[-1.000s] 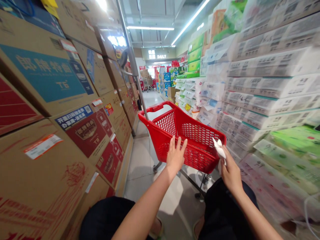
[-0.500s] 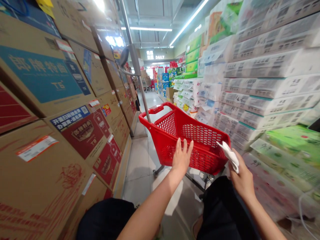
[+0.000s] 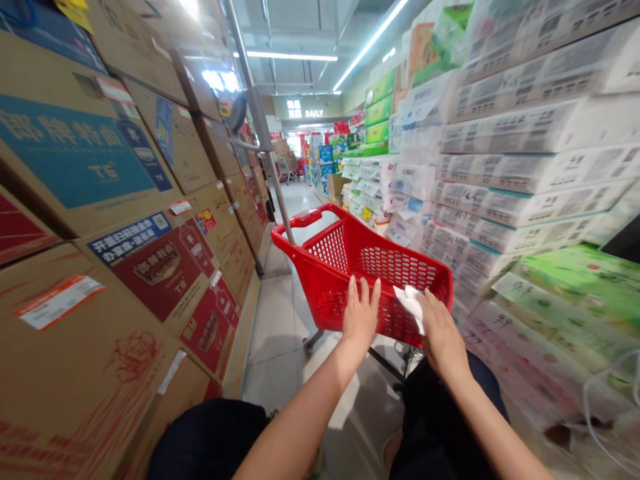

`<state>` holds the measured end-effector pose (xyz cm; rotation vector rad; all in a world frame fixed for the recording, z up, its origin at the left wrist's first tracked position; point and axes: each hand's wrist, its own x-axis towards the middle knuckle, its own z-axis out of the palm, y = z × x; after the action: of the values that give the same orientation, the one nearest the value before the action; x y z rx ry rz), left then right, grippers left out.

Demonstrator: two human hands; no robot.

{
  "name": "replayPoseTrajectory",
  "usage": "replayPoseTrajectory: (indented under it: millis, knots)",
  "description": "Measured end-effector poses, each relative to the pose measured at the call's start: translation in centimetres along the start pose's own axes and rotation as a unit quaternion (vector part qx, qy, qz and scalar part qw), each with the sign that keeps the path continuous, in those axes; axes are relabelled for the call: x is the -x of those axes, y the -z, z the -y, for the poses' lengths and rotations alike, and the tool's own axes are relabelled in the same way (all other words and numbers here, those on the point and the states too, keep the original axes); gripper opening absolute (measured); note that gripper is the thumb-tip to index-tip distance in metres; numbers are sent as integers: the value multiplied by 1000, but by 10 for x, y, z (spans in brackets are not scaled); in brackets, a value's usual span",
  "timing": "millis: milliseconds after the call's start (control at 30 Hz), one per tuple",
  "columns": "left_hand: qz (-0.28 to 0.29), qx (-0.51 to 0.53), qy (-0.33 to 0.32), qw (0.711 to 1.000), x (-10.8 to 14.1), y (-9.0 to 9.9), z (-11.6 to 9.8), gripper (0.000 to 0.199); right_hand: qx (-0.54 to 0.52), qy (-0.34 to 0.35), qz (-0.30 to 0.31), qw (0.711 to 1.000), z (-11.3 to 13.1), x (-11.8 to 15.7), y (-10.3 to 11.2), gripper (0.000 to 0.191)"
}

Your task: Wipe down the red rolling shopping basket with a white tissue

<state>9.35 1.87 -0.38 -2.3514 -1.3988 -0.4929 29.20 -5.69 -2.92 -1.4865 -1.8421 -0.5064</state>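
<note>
A red plastic shopping cart (image 3: 325, 267) with perforated sides stands in front of me, its basket looking bare inside. My left hand (image 3: 359, 310) rests against the near side of the basket, with fingers spread and nothing in them. Close by on the right, my right hand (image 3: 443, 333) holds a crumpled white tissue (image 3: 411, 305) at the near side of the cart. The tissue overlaps the basket wall; whether it presses on the plastic I cannot tell. The fingertips of my right hand are partly hidden behind the tissue.
Stacked cardboard cartons (image 3: 50, 347) line the left, beside a metal pole (image 3: 257, 113). Packs of tissue paper (image 3: 500, 173) are piled high on the right, with green packs (image 3: 570, 280) lower down. The tiled floor (image 3: 273, 333) runs forward along the aisle.
My right hand has moved left with the white tissue, from the cart's right end towards my left hand. My left hand stays on the near side. The view has shifted slightly.
</note>
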Motion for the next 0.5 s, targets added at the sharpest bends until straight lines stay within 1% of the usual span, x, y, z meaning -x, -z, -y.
replayPoseTrajectory:
  millis: [100, 200, 267, 400, 467, 500]
  knots:
    - [-7, -11, -3, 1000, 0, 1, 9, 86, 8, 33, 6, 999, 2, -5, -7, 84]
    - [-6, -15, -18, 1000, -1, 5, 17, 85, -16, 65, 24, 997, -10, -10, -10, 84]
    - [0, -17, -27, 999, 0, 7, 20, 87, -28, 65, 36, 997, -21, -9, -8, 86]
    - [6, -24, -48, 999, 4, 9, 18, 93, -53, 27, 46, 997, -47, 7, 3, 90]
    - [3, -24, -53, 998, 6, 8, 13, 94, -73, -24, 37, 996, -61, 18, 10, 84]
    - [2, -25, -53, 998, 7, 7, 11, 93, -78, -67, 19, 995, -68, 22, 14, 79]
